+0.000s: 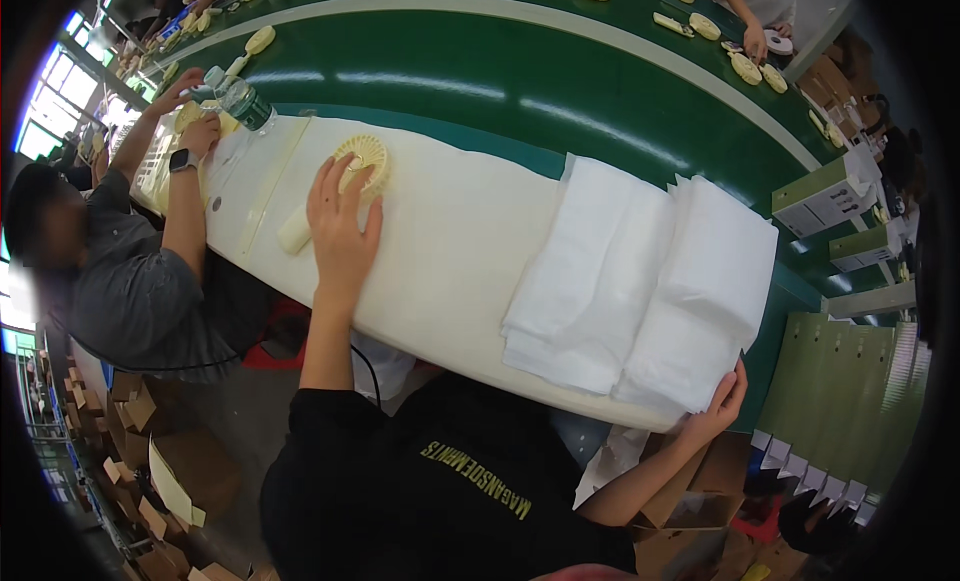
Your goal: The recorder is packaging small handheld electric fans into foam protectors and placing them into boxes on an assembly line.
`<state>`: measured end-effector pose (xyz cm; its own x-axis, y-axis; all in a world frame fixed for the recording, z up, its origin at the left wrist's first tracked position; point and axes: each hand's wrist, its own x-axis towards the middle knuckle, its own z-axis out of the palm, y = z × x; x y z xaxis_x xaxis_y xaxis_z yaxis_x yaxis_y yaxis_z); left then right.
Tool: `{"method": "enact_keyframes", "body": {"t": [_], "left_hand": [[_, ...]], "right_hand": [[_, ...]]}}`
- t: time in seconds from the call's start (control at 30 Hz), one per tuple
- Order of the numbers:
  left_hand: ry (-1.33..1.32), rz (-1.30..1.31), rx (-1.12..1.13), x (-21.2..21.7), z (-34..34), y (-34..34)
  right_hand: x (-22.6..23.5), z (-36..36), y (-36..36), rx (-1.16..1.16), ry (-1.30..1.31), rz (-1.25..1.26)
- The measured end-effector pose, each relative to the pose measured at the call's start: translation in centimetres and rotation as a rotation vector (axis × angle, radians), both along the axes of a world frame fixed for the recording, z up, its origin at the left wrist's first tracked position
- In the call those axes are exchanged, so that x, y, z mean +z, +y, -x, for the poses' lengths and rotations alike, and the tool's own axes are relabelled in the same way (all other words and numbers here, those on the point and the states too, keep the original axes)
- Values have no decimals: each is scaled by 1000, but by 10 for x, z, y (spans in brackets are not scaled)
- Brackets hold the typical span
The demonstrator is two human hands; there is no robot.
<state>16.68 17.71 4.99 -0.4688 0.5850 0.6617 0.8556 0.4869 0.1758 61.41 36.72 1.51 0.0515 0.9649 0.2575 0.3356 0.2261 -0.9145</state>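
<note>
My left hand [343, 216] lies with its fingers spread over the round, ribbed head of a pale yellow handheld fan [369, 159]. The fan's handle [295, 231] shows to the left of my wrist, flat on the white tabletop [440, 251]. At the table's near right corner, my right hand [722, 401] has its fingers closed at the edge of a pile of thin white bags or sheets [715, 256]. Part of its grip is hidden by the pile's edge. A second white pile [590, 266] lies directly left of it, slightly overlapped.
Beyond the table runs a green conveyor belt [440, 61] carrying several yellow fans. On my left sits a co-worker [130, 271], hands near a clear bottle [240, 101]. Flat green boxes [830, 381] stand on the right, cardboard boxes [690, 501] below. Another person's hand [753, 43] reaches in across the belt.
</note>
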Motion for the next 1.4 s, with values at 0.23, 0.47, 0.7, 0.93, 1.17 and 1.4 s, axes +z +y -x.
{"method": "enact_keyframes", "body": {"t": [0.23, 0.47, 0.7, 0.93, 1.17, 1.4], "left_hand": [[-571, 63, 173, -24, 52, -100], [-1897, -533, -557, 12, -27, -39], [-1410, -138, -1019, 12, -168, 5], [-770, 298, -1072, 5, -167, 24], [-417, 244, -950, 10, -169, 54], [-594, 463, -935, 13, -163, 71]], "right_hand": [[5, 4, -2, -33, -2, -52], [28, 46, -52, -116, -153, -438], [52, 149, -124, 466, 539, 51], [41, 72, -102, 429, 887, 300], [21, 38, -107, 450, 738, 237], [14, 32, -122, 735, 970, 632]]}}
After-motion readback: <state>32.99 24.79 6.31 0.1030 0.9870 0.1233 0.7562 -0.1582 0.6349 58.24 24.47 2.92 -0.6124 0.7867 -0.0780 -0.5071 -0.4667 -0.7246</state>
